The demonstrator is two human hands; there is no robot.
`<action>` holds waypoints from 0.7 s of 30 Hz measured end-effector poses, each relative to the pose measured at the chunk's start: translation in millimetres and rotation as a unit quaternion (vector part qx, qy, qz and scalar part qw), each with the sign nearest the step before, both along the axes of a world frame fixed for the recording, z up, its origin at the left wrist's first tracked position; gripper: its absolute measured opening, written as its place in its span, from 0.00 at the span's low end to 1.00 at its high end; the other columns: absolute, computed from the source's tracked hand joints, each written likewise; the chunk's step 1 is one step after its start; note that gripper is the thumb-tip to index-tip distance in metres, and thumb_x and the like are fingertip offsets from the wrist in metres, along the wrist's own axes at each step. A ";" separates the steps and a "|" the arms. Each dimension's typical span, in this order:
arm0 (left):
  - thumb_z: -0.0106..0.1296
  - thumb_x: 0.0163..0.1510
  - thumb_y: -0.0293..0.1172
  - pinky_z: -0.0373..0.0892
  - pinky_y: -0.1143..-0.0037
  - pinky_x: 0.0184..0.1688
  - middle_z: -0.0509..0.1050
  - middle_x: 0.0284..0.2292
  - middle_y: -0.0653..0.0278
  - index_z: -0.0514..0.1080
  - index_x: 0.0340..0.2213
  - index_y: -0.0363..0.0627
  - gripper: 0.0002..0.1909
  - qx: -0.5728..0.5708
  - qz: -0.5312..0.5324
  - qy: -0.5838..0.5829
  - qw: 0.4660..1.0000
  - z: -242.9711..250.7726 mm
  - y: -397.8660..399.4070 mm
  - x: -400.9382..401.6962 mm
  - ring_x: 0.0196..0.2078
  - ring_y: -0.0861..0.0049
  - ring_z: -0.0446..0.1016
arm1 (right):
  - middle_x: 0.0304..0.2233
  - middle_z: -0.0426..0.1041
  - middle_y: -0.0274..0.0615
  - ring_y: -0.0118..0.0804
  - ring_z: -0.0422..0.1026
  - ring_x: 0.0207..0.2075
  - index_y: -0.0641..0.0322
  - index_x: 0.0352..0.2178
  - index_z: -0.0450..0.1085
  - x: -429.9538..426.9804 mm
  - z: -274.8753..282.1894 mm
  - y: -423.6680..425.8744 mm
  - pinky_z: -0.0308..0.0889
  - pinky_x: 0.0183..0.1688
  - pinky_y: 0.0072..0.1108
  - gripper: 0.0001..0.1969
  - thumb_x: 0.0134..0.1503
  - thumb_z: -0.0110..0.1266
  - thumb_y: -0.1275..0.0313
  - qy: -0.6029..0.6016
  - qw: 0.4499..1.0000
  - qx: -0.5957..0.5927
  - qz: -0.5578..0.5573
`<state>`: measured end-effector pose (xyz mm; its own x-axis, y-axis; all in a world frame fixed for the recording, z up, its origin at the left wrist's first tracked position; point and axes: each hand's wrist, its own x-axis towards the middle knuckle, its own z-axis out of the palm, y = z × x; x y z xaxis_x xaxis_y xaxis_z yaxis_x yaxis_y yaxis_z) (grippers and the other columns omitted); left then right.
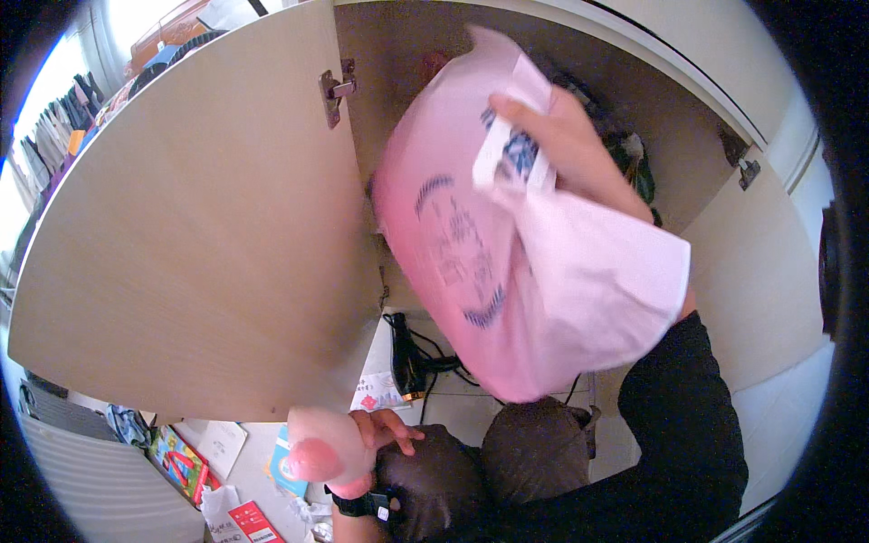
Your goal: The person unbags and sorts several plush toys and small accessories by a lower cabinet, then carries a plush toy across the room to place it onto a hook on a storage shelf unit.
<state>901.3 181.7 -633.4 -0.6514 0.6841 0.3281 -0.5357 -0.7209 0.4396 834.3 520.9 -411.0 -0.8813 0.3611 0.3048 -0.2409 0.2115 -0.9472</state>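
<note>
A pink bag with dark printing fills the space in front of the open cabinet. My right hand grips its upper part, beside a white piece with blue print. The bag's pale flap hangs over my right forearm. Low on the left, my left hand is at my knee, its fingers curled around a pale pink rounded object. What that object is cannot be made out. A black watch circles the left wrist.
An open cabinet door stands on the left, another door on the right. Dark items sit inside the cabinet. A black hair dryer with its cord lies below. Papers and a red card are on the floor at lower left.
</note>
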 end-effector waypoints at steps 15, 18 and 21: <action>0.38 0.54 0.57 0.63 0.51 0.49 0.69 0.35 0.46 0.64 0.28 0.43 0.25 -0.076 0.009 -0.045 0.996 -23.7 -6.5 -29.8 0.33 0.53 0.71 | 0.40 0.73 0.45 0.38 0.71 0.42 0.62 0.45 0.66 -257.6 -30.0 56.6 0.66 0.43 0.32 0.24 0.56 0.49 0.53 0.100 0.985 0.135 0.040; 0.38 0.54 0.57 0.62 0.52 0.49 0.68 0.35 0.46 0.64 0.28 0.42 0.26 -0.087 0.022 -0.018 0.996 -31.5 -1.1 -30.9 0.32 0.54 0.71 | 0.57 0.57 0.55 0.54 0.55 0.59 0.62 0.56 0.55 -172.9 -37.2 27.7 0.52 0.58 0.32 0.33 0.59 0.35 0.47 0.089 0.944 0.313 -0.052; 0.38 0.54 0.58 0.61 0.52 0.51 0.68 0.36 0.46 0.64 0.30 0.42 0.27 -0.061 0.001 -0.034 0.998 -54.2 1.7 -28.1 0.33 0.54 0.71 | 0.54 0.58 0.49 0.44 0.55 0.59 0.63 0.59 0.47 -138.4 -103.4 69.4 0.50 0.60 0.32 0.35 0.56 0.50 0.56 0.194 0.894 0.391 -0.098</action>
